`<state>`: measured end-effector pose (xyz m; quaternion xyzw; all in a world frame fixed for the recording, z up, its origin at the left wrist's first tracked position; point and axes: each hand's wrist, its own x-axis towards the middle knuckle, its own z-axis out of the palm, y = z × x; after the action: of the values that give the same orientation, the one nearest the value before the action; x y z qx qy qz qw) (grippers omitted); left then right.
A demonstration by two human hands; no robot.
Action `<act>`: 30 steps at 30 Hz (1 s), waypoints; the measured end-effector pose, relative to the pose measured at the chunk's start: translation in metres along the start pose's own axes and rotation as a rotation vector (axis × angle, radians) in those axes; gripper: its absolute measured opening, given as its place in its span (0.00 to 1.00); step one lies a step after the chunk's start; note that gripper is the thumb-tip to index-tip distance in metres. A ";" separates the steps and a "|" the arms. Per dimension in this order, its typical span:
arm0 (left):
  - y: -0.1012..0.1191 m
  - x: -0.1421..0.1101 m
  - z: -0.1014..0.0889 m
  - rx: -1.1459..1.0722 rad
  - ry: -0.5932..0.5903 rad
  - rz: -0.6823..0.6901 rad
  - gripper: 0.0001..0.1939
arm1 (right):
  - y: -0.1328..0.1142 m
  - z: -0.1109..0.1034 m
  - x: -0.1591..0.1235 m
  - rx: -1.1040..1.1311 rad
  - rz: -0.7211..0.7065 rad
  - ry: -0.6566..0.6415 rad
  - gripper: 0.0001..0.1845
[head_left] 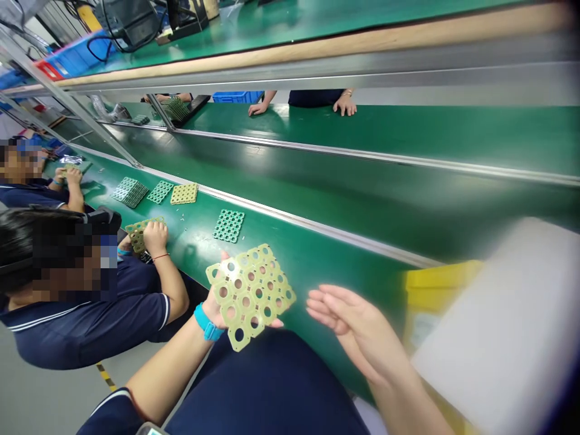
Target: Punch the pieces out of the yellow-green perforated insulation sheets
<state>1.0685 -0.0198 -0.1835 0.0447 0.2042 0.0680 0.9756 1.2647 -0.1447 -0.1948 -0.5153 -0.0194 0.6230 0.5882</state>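
A pale yellow-green plate [251, 279] with rows of round holes lies tilted on my left hand [212, 307]. The palm is beneath it, and skin shows through several holes. My thumb and a fingertip stick out at its edges. To the right of the plate, my right hand [351, 320] hangs over the bench edge with nothing in it, its fingers stretched out and close together. A gap separates it from the plate. Beyond the plate, a green perforated plate [229, 226] rests flat on the green bench [199, 241].
Further left stand a yellow perforated plate [183, 194], a green one [160, 192] and a stack of plates [129, 191]. A co-worker [90, 302] sits close on my left. A yellow bin [435, 284] and a blurred white sheet [507, 326] are at right. A metal rail [290, 219] edges the bench.
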 end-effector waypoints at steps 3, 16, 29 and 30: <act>-0.003 0.009 0.008 0.013 -0.042 -0.035 0.43 | -0.003 -0.001 0.000 -0.134 -0.159 0.019 0.12; -0.013 0.025 0.025 -0.028 -0.157 -0.081 0.43 | -0.017 0.016 -0.025 -0.809 -0.643 -0.061 0.07; -0.012 0.026 0.042 0.003 -0.165 -0.098 0.43 | -0.004 0.015 -0.032 -0.825 -0.694 -0.001 0.06; -0.012 0.027 0.043 0.013 -0.165 -0.095 0.43 | -0.004 0.015 -0.031 -0.830 -0.712 -0.019 0.06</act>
<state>1.1117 -0.0304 -0.1559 0.0467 0.1254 0.0162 0.9909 1.2508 -0.1583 -0.1664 -0.6602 -0.4420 0.3301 0.5097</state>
